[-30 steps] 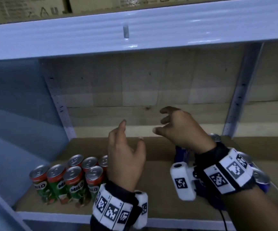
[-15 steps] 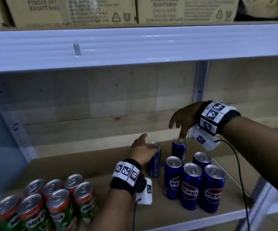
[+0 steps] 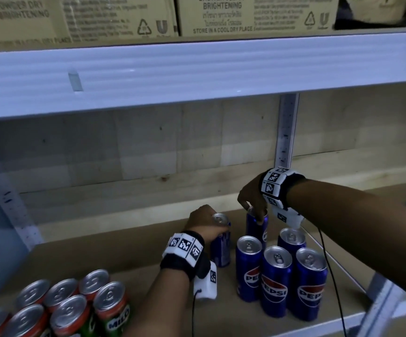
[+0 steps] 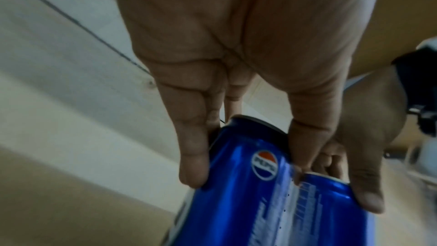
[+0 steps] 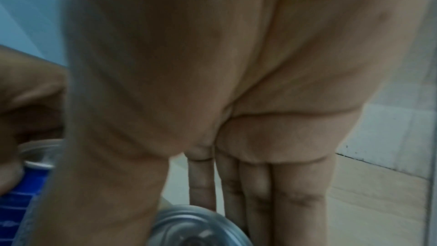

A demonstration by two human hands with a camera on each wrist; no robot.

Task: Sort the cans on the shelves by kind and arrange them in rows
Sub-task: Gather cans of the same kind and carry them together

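Note:
Several blue Pepsi cans (image 3: pixel 277 280) stand grouped on the right of the brown shelf board (image 3: pixel 114 249). My left hand (image 3: pixel 211 221) grips the top of a separate Pepsi can (image 3: pixel 220 251) just left of the group. The left wrist view shows its fingers (image 4: pixel 191 166) and thumb curled round that can (image 4: pixel 260 222). My right hand (image 3: pixel 254 210) holds the rim of the rearmost Pepsi can (image 3: pixel 258 229) from above. In the right wrist view its fingers (image 5: pixel 236 194) hang behind that can's silver lid (image 5: pixel 198 231). Several green and red Milo cans (image 3: pixel 109 310) stand in rows at the front left.
A white upright post (image 3: pixel 285 132) stands behind my right hand, and the white shelf beam (image 3: pixel 197 69) runs overhead with cardboard boxes (image 3: pixel 221 15) on it. A wooden back wall (image 3: pixel 124 154) closes the shelf. Bare board lies between the Milo and Pepsi cans.
Both hands moved right from mid-air to the Pepsi cans. The left hand took hold of one can; the right hand has since dropped onto the rear can's top and gripped it.

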